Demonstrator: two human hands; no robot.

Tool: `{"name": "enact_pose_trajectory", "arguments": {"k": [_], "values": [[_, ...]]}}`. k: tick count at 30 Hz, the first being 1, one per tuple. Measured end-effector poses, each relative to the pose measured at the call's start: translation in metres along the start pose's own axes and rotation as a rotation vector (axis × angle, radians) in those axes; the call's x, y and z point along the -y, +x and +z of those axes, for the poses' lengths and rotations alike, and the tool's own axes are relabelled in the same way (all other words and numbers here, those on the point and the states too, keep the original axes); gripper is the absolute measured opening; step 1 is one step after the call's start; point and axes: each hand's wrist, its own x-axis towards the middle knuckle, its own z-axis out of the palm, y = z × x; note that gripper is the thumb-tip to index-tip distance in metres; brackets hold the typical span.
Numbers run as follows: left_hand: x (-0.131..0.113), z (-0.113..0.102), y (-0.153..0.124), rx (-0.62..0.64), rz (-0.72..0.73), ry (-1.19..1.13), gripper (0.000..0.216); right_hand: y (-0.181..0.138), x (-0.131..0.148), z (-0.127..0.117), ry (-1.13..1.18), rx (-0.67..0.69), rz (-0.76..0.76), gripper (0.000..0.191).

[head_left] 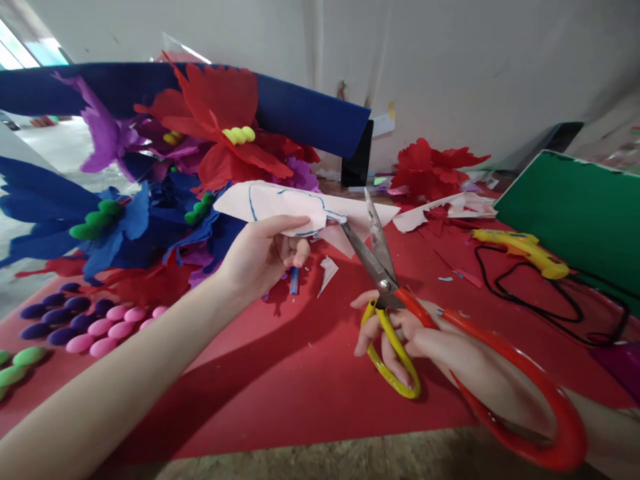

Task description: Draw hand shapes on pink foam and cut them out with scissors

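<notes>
My left hand (265,253) pinches a pale pink sheet of paper (280,203) with a blue drawn outline, held up above the red sheet (300,360) that covers the table. My right hand (425,347) grips large scissors (395,293) with one yellow and one red handle loop. The blades are apart, and the lower one meets the paper's edge at the blue line. A small paper offcut (327,270) and a blue pen (294,280) lie below the left hand.
Big paper flowers in red (225,127), blue (100,220) and purple (107,137) stand at left. Pink, purple and green foam ovals (100,327) lie front left. A yellow glue gun (525,250) with black cord and a green sheet (575,213) are at right.
</notes>
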Motion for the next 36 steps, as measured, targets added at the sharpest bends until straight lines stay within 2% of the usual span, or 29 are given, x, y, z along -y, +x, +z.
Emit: {"name": "enact_pose_trajectory", "arguments": {"k": [4, 7, 11, 17, 22, 24, 27, 33, 36], "values": [[-0.001, 0.001, 0.001, 0.009, 0.021, -0.023, 0.029, -0.003, 0.004, 0.012, -0.002, -0.152, 0.038, 0.032], [0.0, 0.003, 0.0, 0.019, 0.033, -0.039, 0.031, -0.003, 0.006, 0.013, -0.021, -0.134, 0.045, 0.035], [0.001, 0.005, -0.002, 0.048, 0.02, -0.03, 0.031, -0.003, 0.005, 0.01, -0.031, -0.088, 0.023, 0.03], [0.001, 0.004, -0.005, 0.147, -0.028, 0.032, 0.031, 0.0, 0.008, 0.014, 0.004, -0.166, 0.064, 0.028], [0.001, 0.004, -0.007, 0.231, -0.013, 0.13, 0.031, 0.002, 0.02, 0.025, -0.126, -0.296, 0.234, 0.028], [0.0, 0.003, -0.007, 0.231, -0.024, 0.147, 0.029, 0.002, 0.021, 0.028, -0.146, -0.35, 0.269, 0.026], [-0.002, 0.0, -0.007, 0.225, -0.042, 0.176, 0.023, 0.0, 0.017, 0.028, -0.144, -0.424, 0.238, 0.027], [-0.004, -0.001, -0.009, 0.175, -0.02, 0.299, 0.021, -0.01, 0.009, 0.019, -0.244, -0.448, 0.261, 0.054], [-0.005, 0.002, -0.01, 0.154, 0.003, 0.34, 0.023, -0.008, 0.012, 0.022, -0.307, -0.502, 0.259, 0.051]]}}
